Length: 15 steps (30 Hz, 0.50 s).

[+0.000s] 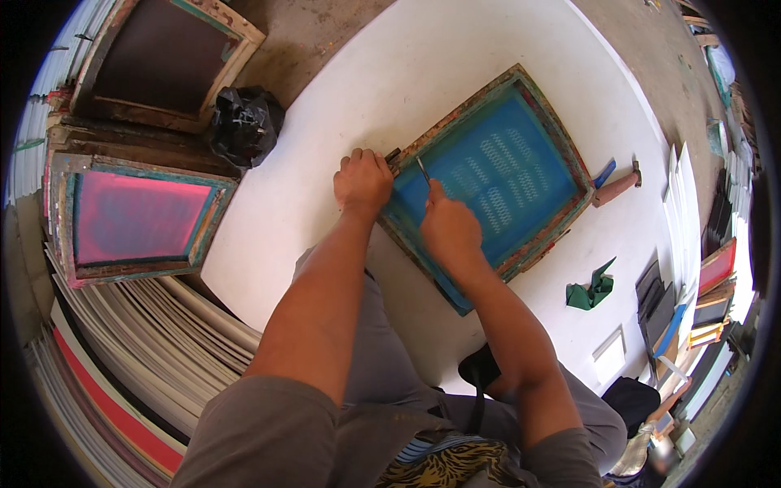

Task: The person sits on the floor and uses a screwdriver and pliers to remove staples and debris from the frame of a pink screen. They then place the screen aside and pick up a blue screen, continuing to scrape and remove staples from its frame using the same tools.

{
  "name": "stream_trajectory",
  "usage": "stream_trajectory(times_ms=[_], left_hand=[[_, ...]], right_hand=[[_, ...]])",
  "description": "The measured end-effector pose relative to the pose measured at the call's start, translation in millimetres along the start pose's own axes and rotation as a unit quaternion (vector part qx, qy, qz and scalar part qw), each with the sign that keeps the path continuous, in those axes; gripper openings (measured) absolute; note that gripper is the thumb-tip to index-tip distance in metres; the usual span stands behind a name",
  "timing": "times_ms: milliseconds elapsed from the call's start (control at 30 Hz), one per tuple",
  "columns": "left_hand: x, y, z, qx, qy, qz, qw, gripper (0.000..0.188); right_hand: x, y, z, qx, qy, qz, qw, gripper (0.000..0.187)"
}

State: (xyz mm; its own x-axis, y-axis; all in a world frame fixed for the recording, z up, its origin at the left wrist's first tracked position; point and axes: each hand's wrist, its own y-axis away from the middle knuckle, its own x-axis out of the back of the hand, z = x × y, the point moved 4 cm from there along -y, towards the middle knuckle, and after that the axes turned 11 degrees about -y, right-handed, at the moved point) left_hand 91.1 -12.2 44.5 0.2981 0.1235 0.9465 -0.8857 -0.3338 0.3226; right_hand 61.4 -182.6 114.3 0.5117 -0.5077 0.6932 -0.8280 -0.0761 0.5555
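Observation:
A screen-printing frame (563, 134) with blue mesh lies tilted on the white tabletop (342, 106) in front of me; pale rows of marks show on its mesh. My left hand (364, 180) is closed at the frame's left edge. A short dark piece (394, 154) sticks out by its fingers, and what the fist grips is mostly hidden. My right hand (450, 230) reaches over the frame's near left part, closed round a thin metal tool (423, 170) whose tip points up and left. The tool's handle is inside the hand.
A hammer (617, 189) and a blue object (604, 173) lie by the frame's right corner, with crumpled green material (591, 289) nearer me. At left are a black plastic bag (246, 130), a pink screen (138, 215), a dark screen (159, 61) and stacked sheets (163, 333).

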Motion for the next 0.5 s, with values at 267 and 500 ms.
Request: stream_trajectory(times_ms=[267,500], left_hand=[[-1.4,-1.3,-0.8,0.003,0.01,-0.012,1.0,0.04],[0.1,-0.1,0.9,0.002,0.001,-0.016,1.0,0.04]], right_hand=[[-2.8,-18.1,51.7,0.109,-0.182,0.011,0.977,0.043],[-14.0,-28.2,69.6,0.106,-0.285,-0.016,0.952,0.042]])
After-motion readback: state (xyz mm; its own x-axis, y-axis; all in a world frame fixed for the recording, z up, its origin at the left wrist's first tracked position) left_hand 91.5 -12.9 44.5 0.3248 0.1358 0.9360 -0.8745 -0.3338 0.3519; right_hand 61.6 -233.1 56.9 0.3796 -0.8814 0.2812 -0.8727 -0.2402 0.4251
